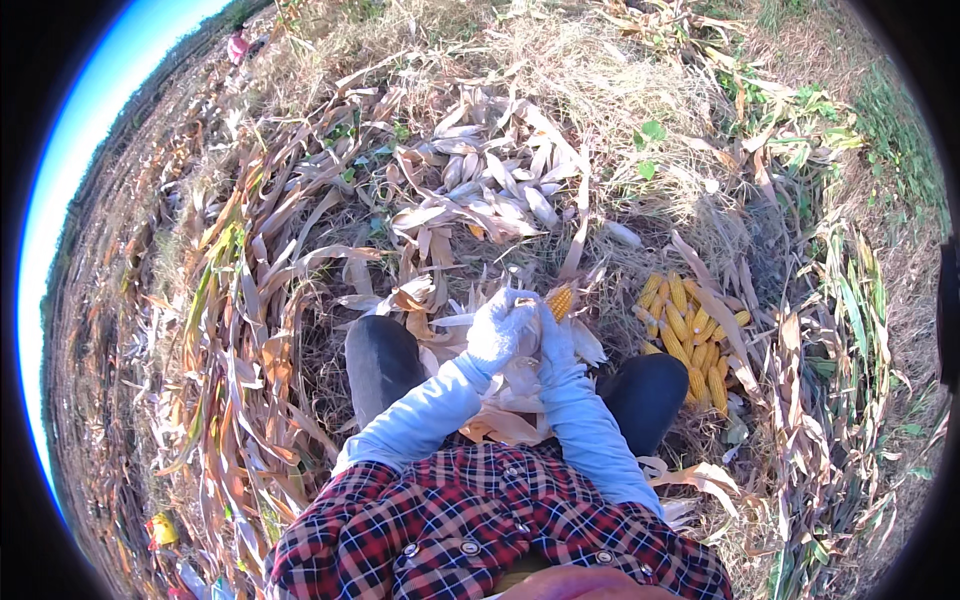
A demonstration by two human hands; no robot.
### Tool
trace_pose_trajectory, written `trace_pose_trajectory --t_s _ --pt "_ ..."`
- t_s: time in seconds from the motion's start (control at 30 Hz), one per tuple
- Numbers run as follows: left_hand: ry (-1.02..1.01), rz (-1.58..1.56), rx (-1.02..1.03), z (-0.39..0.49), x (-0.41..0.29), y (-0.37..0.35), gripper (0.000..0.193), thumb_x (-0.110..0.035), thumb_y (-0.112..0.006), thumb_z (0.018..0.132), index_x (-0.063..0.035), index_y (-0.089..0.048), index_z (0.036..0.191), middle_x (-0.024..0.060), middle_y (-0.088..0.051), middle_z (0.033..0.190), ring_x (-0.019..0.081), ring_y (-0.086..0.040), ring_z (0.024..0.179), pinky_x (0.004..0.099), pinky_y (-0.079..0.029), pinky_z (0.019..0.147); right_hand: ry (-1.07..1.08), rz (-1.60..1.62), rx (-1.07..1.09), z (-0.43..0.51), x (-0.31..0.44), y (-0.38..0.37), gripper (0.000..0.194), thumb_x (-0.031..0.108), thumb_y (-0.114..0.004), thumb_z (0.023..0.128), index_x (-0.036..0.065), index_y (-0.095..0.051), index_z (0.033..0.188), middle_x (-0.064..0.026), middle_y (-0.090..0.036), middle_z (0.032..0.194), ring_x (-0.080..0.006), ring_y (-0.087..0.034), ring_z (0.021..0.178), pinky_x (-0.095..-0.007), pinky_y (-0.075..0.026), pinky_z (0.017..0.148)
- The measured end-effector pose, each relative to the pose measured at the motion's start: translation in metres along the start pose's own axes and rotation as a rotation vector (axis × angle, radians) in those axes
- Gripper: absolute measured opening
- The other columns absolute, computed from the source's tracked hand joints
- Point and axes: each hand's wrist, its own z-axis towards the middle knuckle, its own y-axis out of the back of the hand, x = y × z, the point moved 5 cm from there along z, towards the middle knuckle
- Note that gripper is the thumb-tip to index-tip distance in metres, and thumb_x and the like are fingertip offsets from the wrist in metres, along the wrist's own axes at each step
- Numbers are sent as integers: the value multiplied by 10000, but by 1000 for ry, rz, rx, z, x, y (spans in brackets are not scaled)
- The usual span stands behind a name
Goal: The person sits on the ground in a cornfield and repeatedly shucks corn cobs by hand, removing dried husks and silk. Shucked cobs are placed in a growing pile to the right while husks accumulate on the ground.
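A partly husked corn cob (pixel 559 301) with yellow kernels showing stands up between my hands, pale husk around its lower part. My right hand (pixel 556 337), in a white glove, is closed around its lower part. My left hand (pixel 501 324), gloved too, is closed just left of the cob; its fingers seem to pinch husk, though the detail is too small to tell. Loose dry husks (pixel 510 424) lie below the hands between my knees. To the right, a pile of husked yellow cobs (pixel 694 337) rests on the ground beside my right knee.
Ahead lies a heap of unhusked corn ears (pixel 495 180). Dry corn stalks (pixel 251 337) are strewn at the left, and more stalks (pixel 806 420) lie at the right. A single ear (pixel 622 234) lies beyond the cob pile. A person in pink (pixel 238 47) is far off at the upper left.
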Motion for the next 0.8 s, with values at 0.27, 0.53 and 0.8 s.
trace_pose_trajectory --t_s 0.27,0.53,0.8 --pt "-319 39 23 3 3 -1 209 -168 -637 997 -61 -660 1175 87 -665 1034 173 -625 944 319 -514 854 -21 96 60 20 -24 8 561 249 -738 938 88 -497 1418 -70 -636 1142 -195 -664 919 -338 -573 710" --pt "101 -106 356 -12 19 -4 245 -244 -584 1060 -41 -612 1195 11 -615 1007 103 -549 861 292 -480 776 112 292 -37 66 6 69 599 256 -720 946 130 -450 1466 -64 -607 1053 -200 -635 846 -368 -580 664" --pt "373 -198 248 -12 64 15 291 -322 -635 1031 -69 -642 1174 -1 -634 882 76 -570 746 232 -479 611 396 325 -96 78 39 96 515 116 -618 1002 113 -414 1476 -108 -622 1110 -223 -653 876 -381 -598 687"
